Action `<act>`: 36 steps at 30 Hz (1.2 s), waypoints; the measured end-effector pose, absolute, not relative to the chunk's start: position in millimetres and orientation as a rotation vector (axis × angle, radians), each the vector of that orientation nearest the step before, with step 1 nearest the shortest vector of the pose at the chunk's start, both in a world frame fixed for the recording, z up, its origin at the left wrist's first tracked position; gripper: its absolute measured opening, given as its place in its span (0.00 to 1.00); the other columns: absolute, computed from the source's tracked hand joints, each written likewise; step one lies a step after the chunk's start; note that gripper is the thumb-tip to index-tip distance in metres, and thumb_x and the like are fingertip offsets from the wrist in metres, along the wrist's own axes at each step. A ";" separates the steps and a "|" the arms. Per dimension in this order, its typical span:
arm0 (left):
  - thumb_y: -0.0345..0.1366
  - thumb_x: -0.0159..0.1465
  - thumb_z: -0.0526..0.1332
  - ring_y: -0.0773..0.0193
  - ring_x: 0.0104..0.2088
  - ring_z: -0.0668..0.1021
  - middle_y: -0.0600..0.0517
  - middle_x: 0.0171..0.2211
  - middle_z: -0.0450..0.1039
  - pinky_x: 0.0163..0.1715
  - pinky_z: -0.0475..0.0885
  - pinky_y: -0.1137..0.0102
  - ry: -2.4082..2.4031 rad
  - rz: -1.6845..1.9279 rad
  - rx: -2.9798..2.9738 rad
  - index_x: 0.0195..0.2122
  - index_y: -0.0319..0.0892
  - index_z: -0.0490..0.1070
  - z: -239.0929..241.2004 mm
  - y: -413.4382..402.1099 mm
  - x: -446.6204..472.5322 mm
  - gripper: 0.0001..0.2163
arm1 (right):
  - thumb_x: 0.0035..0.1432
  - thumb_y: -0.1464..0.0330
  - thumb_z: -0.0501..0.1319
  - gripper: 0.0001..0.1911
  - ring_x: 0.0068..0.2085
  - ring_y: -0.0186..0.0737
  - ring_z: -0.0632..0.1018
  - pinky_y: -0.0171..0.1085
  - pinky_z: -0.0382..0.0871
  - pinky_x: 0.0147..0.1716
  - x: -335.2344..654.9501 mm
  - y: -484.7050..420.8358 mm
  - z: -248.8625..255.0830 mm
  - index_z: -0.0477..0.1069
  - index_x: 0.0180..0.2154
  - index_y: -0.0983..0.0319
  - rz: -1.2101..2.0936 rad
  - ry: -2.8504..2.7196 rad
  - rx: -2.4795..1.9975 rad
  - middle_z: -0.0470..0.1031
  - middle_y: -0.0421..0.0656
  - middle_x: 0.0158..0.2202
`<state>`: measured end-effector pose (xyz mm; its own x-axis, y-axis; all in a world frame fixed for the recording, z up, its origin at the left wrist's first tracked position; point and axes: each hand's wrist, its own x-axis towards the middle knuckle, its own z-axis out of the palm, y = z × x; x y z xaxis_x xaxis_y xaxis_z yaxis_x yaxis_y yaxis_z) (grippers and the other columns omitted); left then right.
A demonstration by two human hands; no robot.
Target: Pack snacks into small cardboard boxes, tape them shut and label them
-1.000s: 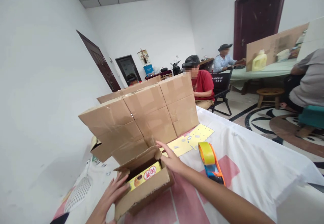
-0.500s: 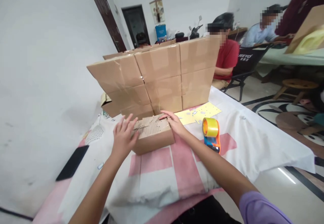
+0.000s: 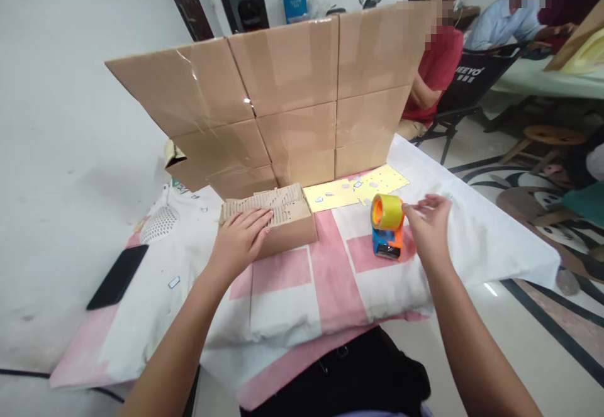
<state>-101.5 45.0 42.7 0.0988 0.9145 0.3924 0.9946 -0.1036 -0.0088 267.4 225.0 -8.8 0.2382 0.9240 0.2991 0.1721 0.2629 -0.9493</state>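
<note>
A small cardboard box [image 3: 287, 234] with torn, corrugated strips on its top rests on the table. My left hand [image 3: 243, 231] lies over the box's left part, fingers stretched out on top. Right of the box stands a tape dispenser [image 3: 387, 244], blue and orange, carrying a roll of yellow tape [image 3: 391, 212]. Close to the dispenser's right side is my right hand [image 3: 431, 222], its fingers apart and nothing in them. Its thumb or index tip is at the orange edge; whether it touches I cannot tell.
Behind the box stands a tall cardboard panel [image 3: 297, 105]. A yellow printed sheet [image 3: 337, 195] lies at its foot. A black flat object [image 3: 117, 277] is near the left wall. A person in a red shirt [image 3: 441, 58] sits beyond the panel, beside a black chair [image 3: 472, 83].
My right hand has left the box and moved right to the tape dispenser. My left hand has settled flatter on the box. The view has tilted down.
</note>
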 end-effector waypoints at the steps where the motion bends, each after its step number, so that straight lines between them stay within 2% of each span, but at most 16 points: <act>1: 0.42 0.74 0.49 0.53 0.62 0.72 0.49 0.62 0.72 0.61 0.64 0.54 -1.886 -0.421 -2.102 0.60 0.45 0.71 41.9 45.2 -99.8 0.19 | 0.45 0.57 0.71 0.30 0.39 0.45 0.77 0.45 0.76 0.38 273.2 227.8 -17.9 0.62 0.47 0.57 0.949 -1.182 -1.208 0.72 0.43 0.41; 3: 0.43 0.73 0.51 0.49 0.64 0.69 0.49 0.63 0.70 0.61 0.63 0.53 -1.871 -0.412 -2.050 0.57 0.46 0.74 41.1 45.3 -96.5 0.18 | 0.44 0.55 0.72 0.28 0.34 0.44 0.79 0.41 0.76 0.33 278.7 231.2 -33.0 0.65 0.44 0.58 1.309 -1.157 -1.154 0.76 0.42 0.35; 6: 0.44 0.72 0.54 0.46 0.64 0.68 0.49 0.63 0.70 0.60 0.63 0.51 -1.844 -0.394 -1.986 0.54 0.47 0.76 41.6 43.6 -93.9 0.16 | 0.47 0.54 0.73 0.26 0.37 0.46 0.82 0.41 0.77 0.36 281.1 232.9 -45.1 0.73 0.44 0.61 1.529 -1.320 -0.997 0.81 0.45 0.38; 9: 0.42 0.73 0.53 0.50 0.59 0.74 0.49 0.58 0.75 0.60 0.62 0.51 -1.833 -0.355 -2.032 0.55 0.48 0.75 41.0 42.8 -95.5 0.16 | 0.50 0.55 0.71 0.22 0.39 0.48 0.82 0.41 0.76 0.39 280.9 233.1 -49.5 0.77 0.43 0.63 1.472 -1.549 -0.943 0.83 0.47 0.39; 12: 0.44 0.69 0.57 0.49 0.57 0.76 0.46 0.60 0.73 0.59 0.66 0.52 -1.885 -0.302 -2.040 0.57 0.47 0.74 37.3 48.5 -98.6 0.17 | 0.54 0.56 0.68 0.19 0.39 0.50 0.82 0.42 0.76 0.38 274.3 230.9 -51.8 0.78 0.40 0.64 1.353 -1.621 -0.904 0.83 0.48 0.40; 15: 0.43 0.64 0.63 0.43 0.62 0.72 0.45 0.66 0.67 0.58 0.69 0.51 -1.997 -0.247 -1.991 0.62 0.46 0.70 32.5 57.9 -96.6 0.24 | 0.55 0.57 0.65 0.17 0.40 0.52 0.82 0.43 0.76 0.39 265.1 223.5 -53.4 0.77 0.40 0.63 1.278 -1.540 -0.855 0.83 0.49 0.40; 17: 0.40 0.65 0.63 0.43 0.66 0.68 0.47 0.66 0.66 0.60 0.68 0.50 -2.068 -0.199 -1.988 0.66 0.47 0.64 29.7 61.7 -92.7 0.28 | 0.55 0.57 0.65 0.17 0.41 0.52 0.82 0.43 0.76 0.39 261.4 216.6 -54.6 0.75 0.41 0.63 1.249 -1.495 -0.849 0.83 0.49 0.40; 19: 0.39 0.65 0.62 0.42 0.68 0.65 0.48 0.65 0.68 0.59 0.69 0.50 -2.101 -0.158 -2.003 0.67 0.47 0.63 27.6 61.3 -89.4 0.28 | 0.54 0.57 0.65 0.17 0.40 0.52 0.82 0.43 0.75 0.39 260.5 210.5 -55.9 0.75 0.40 0.62 1.233 -1.468 -0.843 0.83 0.48 0.39; 23: 0.39 0.67 0.60 0.44 0.66 0.68 0.51 0.62 0.71 0.55 0.74 0.53 -2.038 -0.163 -2.012 0.64 0.50 0.68 25.2 49.3 -89.2 0.23 | 0.55 0.56 0.64 0.18 0.39 0.52 0.82 0.44 0.75 0.38 262.5 206.8 -59.3 0.73 0.39 0.63 1.215 -1.422 -0.833 0.82 0.49 0.37; 28: 0.44 0.71 0.53 0.55 0.52 0.81 0.53 0.54 0.79 0.47 0.79 0.64 -1.828 -0.385 -1.985 0.55 0.52 0.77 20.4 38.8 -94.3 0.17 | 0.54 0.54 0.64 0.19 0.39 0.52 0.83 0.44 0.75 0.37 261.4 210.0 -63.0 0.72 0.40 0.63 1.207 -1.393 -0.813 0.82 0.50 0.37; 32: 0.46 0.71 0.53 0.54 0.47 0.84 0.50 0.48 0.82 0.43 0.80 0.64 -1.647 -0.480 -1.923 0.51 0.49 0.79 15.3 45.2 -92.4 0.18 | 0.55 0.57 0.63 0.17 0.39 0.51 0.82 0.43 0.75 0.38 261.1 208.9 -62.8 0.73 0.40 0.63 1.192 -1.401 -0.820 0.82 0.48 0.37; 36: 0.43 0.73 0.52 0.54 0.45 0.84 0.53 0.46 0.83 0.42 0.78 0.63 -1.471 -0.503 -1.899 0.50 0.47 0.80 13.5 44.6 -80.9 0.17 | 0.55 0.57 0.64 0.16 0.39 0.50 0.82 0.43 0.74 0.38 263.1 205.7 -61.3 0.72 0.39 0.62 1.167 -1.406 -0.834 0.81 0.47 0.36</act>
<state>-80.9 44.6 13.5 0.2887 0.6921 0.6615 0.9523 -0.1360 -0.2732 263.1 205.7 -61.3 -0.1782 0.9401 0.2906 -0.1128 0.2739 -0.9551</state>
